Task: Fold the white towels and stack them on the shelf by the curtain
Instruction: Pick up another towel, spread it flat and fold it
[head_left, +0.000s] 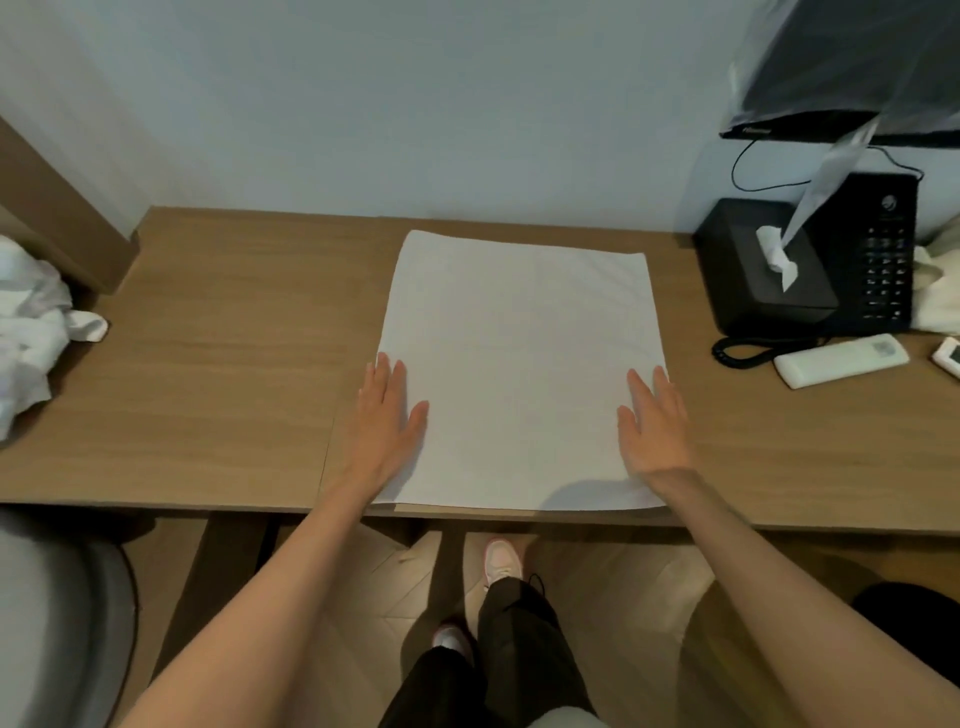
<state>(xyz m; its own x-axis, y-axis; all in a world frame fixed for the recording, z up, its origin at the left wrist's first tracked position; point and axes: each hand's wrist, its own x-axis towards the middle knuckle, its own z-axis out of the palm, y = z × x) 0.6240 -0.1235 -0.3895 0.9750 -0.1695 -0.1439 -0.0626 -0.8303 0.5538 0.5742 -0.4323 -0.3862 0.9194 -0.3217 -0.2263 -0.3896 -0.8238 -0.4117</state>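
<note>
Both our left hand (387, 415) and right hand (657, 426) lie flat, fingers straight, on the white towel (519, 338).
It lies spread at the near edge of the wooden desk (234, 338); beyond, crumpled towels (26, 322) left, tissue box (748, 260) and phone (883, 260) right, then pale wall (415, 104).

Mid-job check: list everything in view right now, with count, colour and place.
flat towel: one, white, spread mid-desk
crumpled towels: one pile, white, desk's left end
desk: one, brown wood, against wall
tissue box: one, black, right of towel
telephone: one, black, beside tissue box
remote control: one, white, before telephone
screen: one, black, plastic-wrapped, top right
chair: one, grey, bottom left
left hand: one, bare, flat on towel's left edge
right hand: one, bare, flat on towel's right edge
</note>
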